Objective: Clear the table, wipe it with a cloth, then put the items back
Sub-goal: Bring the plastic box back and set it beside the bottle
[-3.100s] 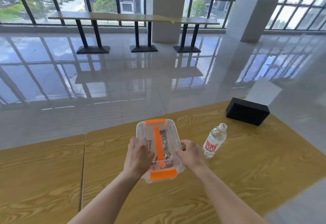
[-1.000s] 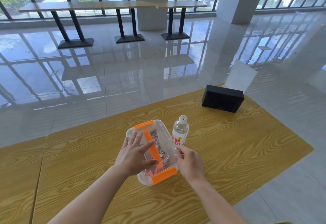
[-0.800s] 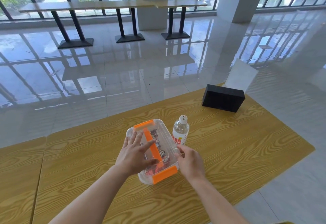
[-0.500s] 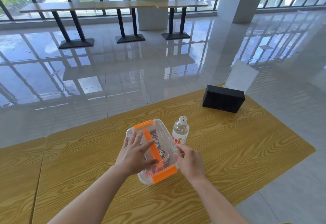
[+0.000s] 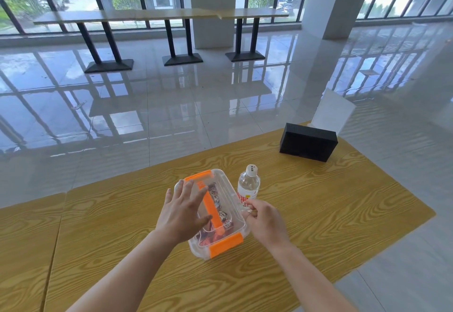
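On the Table: Two Hands at One Box

On the yellow wooden table (image 5: pixel 343 213), the left hand (image 5: pixel 182 213) was spread flat, fingers straight and apart, over the lid of the clear plastic box with orange clips and an orange handle (image 5: pixel 226 245). It gripped nothing. I think it was there to keep the box from sliding. The box sat flat near the front edge, with colourful packets inside. Just beside it stood a clear plastic water bottle with a white cap (image 5: pixel 248 186), upright so it would not roll. The right hand (image 5: pixel 266 222) had curled fingers by the box's right rim and the bottle's foot. I could not tell if it pinched either. Farther right sat a black ribbed box (image 5: pixel 307 143), well apart.
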